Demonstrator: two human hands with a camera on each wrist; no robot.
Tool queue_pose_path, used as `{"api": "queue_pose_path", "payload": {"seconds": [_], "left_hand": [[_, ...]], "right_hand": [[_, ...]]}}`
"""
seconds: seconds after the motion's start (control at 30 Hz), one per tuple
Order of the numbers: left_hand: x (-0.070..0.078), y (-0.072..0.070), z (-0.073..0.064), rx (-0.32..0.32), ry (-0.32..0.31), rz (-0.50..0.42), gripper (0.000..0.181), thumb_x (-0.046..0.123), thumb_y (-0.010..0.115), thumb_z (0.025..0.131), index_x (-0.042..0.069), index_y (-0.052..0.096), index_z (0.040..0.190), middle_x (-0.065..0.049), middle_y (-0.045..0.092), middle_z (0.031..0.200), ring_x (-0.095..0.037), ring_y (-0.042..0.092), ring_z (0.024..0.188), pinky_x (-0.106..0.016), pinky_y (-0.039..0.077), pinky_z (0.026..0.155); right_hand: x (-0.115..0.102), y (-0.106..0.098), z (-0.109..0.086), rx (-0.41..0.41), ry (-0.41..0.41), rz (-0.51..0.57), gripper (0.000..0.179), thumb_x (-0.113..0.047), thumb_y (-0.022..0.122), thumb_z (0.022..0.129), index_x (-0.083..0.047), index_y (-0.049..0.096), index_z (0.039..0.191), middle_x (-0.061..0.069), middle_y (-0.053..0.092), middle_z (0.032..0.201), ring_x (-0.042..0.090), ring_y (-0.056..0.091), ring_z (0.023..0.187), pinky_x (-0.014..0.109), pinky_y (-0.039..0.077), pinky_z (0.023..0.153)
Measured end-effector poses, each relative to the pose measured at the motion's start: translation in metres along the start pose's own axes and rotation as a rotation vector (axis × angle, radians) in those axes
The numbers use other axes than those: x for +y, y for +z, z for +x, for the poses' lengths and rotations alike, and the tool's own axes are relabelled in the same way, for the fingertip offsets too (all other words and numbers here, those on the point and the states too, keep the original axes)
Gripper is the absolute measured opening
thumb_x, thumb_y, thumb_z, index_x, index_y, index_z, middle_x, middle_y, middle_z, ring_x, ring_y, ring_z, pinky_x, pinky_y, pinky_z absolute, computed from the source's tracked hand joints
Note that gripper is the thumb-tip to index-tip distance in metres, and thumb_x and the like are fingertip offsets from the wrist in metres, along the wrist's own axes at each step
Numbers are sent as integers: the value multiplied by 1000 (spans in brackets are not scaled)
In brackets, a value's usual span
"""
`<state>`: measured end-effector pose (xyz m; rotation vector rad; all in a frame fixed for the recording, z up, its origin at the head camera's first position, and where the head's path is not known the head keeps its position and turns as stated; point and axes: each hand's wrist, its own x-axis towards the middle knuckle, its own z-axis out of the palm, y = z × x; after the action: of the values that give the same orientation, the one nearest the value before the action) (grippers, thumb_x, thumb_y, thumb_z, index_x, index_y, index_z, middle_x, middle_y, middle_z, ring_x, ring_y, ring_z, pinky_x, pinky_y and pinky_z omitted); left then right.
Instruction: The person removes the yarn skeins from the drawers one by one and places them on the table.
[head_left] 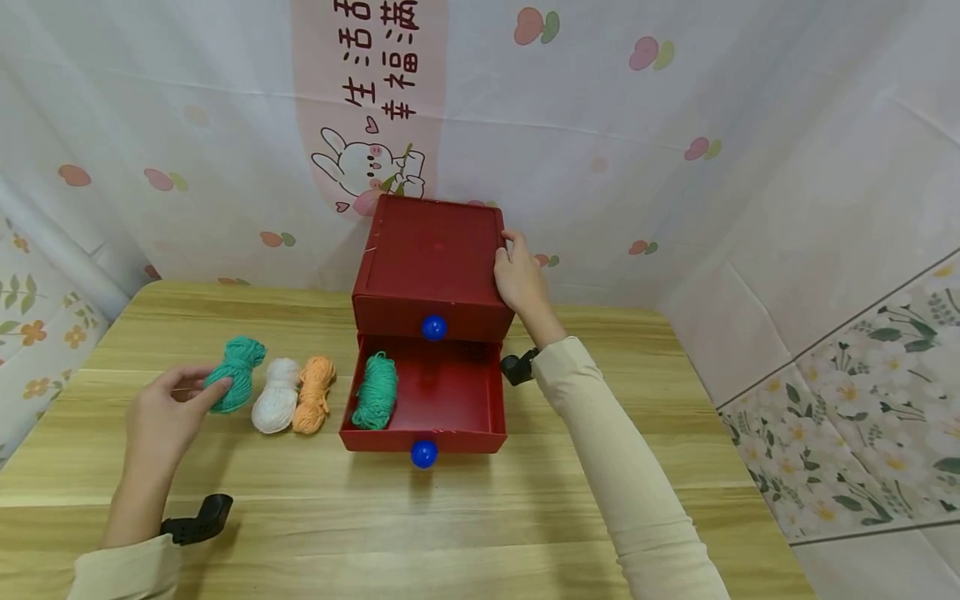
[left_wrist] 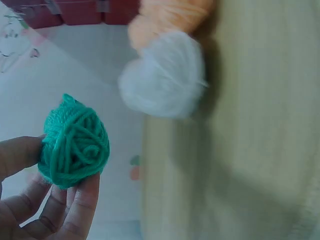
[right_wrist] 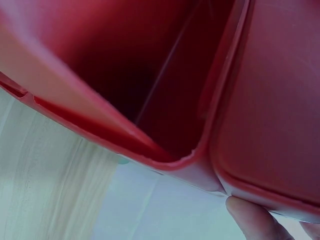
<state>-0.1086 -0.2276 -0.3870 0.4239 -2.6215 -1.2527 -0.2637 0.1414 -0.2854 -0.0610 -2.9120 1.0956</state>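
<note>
In the head view, a small teal yarn ball [head_left: 238, 375] is up off the table at the left. My left hand [head_left: 167, 408] pinches it between thumb and fingers, and the left wrist view shows the wound strands [left_wrist: 75, 145] close up. Beside it, a white yarn ball [head_left: 277, 397] and an orange yarn skein [head_left: 314, 395] lie together on the table. The red drawer box [head_left: 438, 250] has its lower drawer [head_left: 450, 400] pulled out, with a teal yarn skein [head_left: 376, 392] along its left side. My right hand [head_left: 521, 279] rests against the box's upper right side.
Blue round knobs mark the upper drawer [head_left: 434, 327] and the lower drawer [head_left: 424, 454]. The wooden table [head_left: 360, 533] meets a printed curtain [head_left: 585, 167] behind the box. A floral panel [head_left: 862, 417] borders the right side.
</note>
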Motion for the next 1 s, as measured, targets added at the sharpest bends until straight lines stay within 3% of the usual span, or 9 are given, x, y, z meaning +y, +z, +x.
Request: {"api": "queue_pose_path", "payload": {"seconds": [0.1,0.23,0.33,0.5,0.63,0.87,1.0], "left_hand": [[-10,3,2,30,10,32,41,32,61,85,-1,59,111,30,43,72,17,38,65,-9,37,54],[-22,12,4,34,-6,60,38,26,61,85,-4,59,107,0,60,79,16,36,61,-10,36,53],[-28,18,6,-9,-25,96,38,25,60,86,-6,57,107,-19,61,90,14,36,60,-12,36,52],[-35,25,6,-72,-30,134,36,22,59,86,-8,57,105,-25,60,91,-11,53,69,-17,36,52],[-37,27,5,-90,-34,128,36,21,58,87,-9,55,107,-29,59,95,-33,56,82,-17,36,53],[-37,25,8,-108,-60,126,43,25,57,88,-10,52,114,-32,57,104,-41,56,90,-19,38,54],[-28,19,7,-116,-40,128,46,26,55,89,-9,49,117,-32,53,111,-44,54,96,-27,41,58]], "right_hand": [[1,0,0,4,2,2,44,-30,25,98,-20,25,141,12,45,136,27,54,106,43,43,85],[1,-1,1,7,7,0,44,-31,25,98,-21,25,141,11,45,136,27,54,107,43,43,86],[1,-1,1,5,11,1,44,-31,25,98,-22,25,141,11,46,136,28,54,107,44,43,85],[1,0,1,1,17,-8,44,-32,24,98,-23,25,141,10,46,135,28,55,105,43,43,82],[1,0,1,1,17,-6,44,-32,24,98,-23,25,141,10,47,135,28,55,104,42,43,81],[1,0,1,3,16,-8,44,-33,24,98,-24,25,141,10,48,133,27,56,100,41,44,79],[1,0,1,3,17,-10,44,-32,24,98,-24,25,141,10,48,134,27,56,102,42,44,80]]}}
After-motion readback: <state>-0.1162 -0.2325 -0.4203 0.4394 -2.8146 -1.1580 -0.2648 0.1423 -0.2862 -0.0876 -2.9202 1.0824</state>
